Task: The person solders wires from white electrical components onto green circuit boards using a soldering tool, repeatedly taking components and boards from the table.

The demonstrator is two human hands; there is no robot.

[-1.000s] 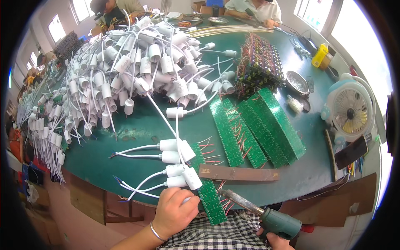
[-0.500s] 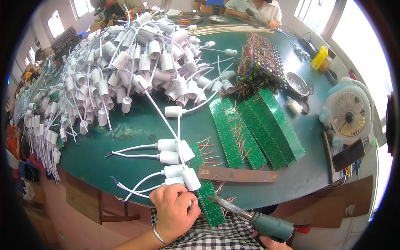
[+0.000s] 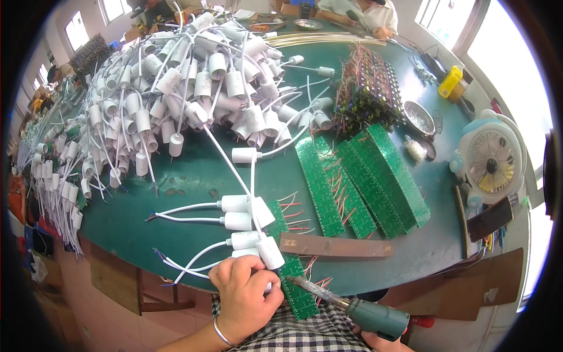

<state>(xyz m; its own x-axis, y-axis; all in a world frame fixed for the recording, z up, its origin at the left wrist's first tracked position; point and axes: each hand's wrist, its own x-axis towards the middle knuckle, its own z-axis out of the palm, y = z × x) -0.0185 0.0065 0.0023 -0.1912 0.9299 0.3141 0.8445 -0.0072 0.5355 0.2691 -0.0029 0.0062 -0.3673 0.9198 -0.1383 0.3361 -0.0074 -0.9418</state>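
My left hand (image 3: 245,296), a metal bangle on its wrist, is closed at the left edge of a narrow green circuit board (image 3: 300,298). A white cylindrical cap (image 3: 268,288) shows partly between its thumb and fingers; the rest is hidden. From the lower right my right hand (image 3: 382,342) grips a soldering iron (image 3: 377,317) with a green handle, its tip over the board beside my left fingers. Another white cap with a cable (image 3: 270,253) lies across the board. Several more cabled caps (image 3: 237,221) rest along its left side. Thin red and white wires stick out on the right.
A brown bar (image 3: 336,245) lies across the board strip. More green circuit boards (image 3: 381,179) and a wired stack (image 3: 366,88) stand behind it. A large heap of white cabled caps (image 3: 176,82) fills the left. A fan (image 3: 491,158) stands right; a person (image 3: 360,17) sits opposite.
The soldering iron has shifted slightly left, its tip closer to my left fingers. My left hand stays almost in place, still closed on the white cap.
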